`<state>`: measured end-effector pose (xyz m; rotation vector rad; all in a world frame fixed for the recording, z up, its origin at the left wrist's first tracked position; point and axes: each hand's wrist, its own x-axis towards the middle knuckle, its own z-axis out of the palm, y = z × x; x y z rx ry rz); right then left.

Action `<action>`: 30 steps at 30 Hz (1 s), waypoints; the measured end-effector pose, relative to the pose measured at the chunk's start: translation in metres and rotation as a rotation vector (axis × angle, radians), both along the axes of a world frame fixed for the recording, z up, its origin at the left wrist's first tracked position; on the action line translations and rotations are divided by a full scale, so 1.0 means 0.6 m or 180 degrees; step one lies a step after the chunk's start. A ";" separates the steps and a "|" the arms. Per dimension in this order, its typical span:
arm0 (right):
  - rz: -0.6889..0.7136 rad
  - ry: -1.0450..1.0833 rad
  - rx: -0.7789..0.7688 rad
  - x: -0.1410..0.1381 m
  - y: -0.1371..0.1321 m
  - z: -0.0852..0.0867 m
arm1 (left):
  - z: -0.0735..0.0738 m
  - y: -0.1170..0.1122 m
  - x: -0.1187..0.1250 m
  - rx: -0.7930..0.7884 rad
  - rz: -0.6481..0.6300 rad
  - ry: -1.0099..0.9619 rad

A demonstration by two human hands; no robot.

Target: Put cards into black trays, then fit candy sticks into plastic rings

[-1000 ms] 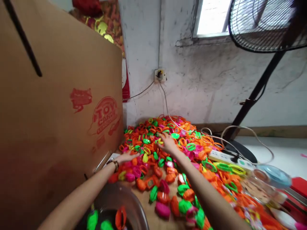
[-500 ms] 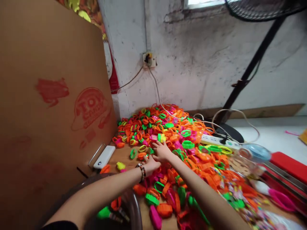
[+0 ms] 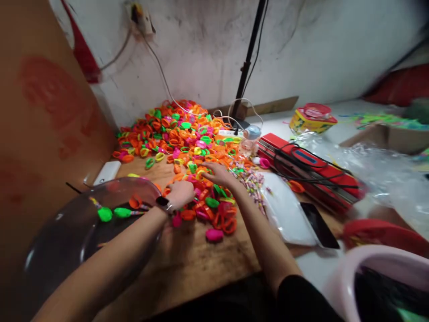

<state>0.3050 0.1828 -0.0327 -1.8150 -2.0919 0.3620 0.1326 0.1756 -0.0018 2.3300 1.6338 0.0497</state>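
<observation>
A large heap of plastic toy watches [image 3: 170, 134] in orange, green, pink and yellow spreads over the wooden table. My left hand [image 3: 182, 195], with a watch on its wrist, is at the heap's near edge. Its fingers are curled under, and whatever they hold is hidden. Just beyond it to the right, my right hand [image 3: 217, 174] reaches over the toy watches with fingers stretched out and apart. A pink toy watch [image 3: 214, 235] lies alone nearer to me. Left of my left hand stands a dark see-through basin [image 3: 60, 241] with a few green and orange toy watches inside.
Small wrapped candies [image 3: 253, 185] lie right of the heap beside a white plastic bag [image 3: 284, 210] and a black phone [image 3: 320, 226]. Behind them sits a red heat sealer [image 3: 301, 165] with its cord. A pink tub [image 3: 348, 273] stands front right; a cardboard box [image 3: 50, 112] rises at left.
The view has swung right and down, bringing the sealer, phone and pink tub into sight. My hands have moved nearer to me over the heap, and my left fingers are now curled.
</observation>
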 end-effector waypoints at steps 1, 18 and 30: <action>-0.0230 -0.0001 0.0018 0.011 -0.038 -0.004 | -0.002 -0.028 -0.008 -0.0001 -0.0040 0.0072; -0.2455 -0.0150 -0.0009 0.092 -0.216 -0.153 | -0.179 -0.218 -0.043 0.0381 -0.0090 -0.2290; -0.2199 0.0028 0.0286 0.107 -0.133 -0.092 | -0.153 -0.202 -0.024 -0.1853 0.1392 -0.3733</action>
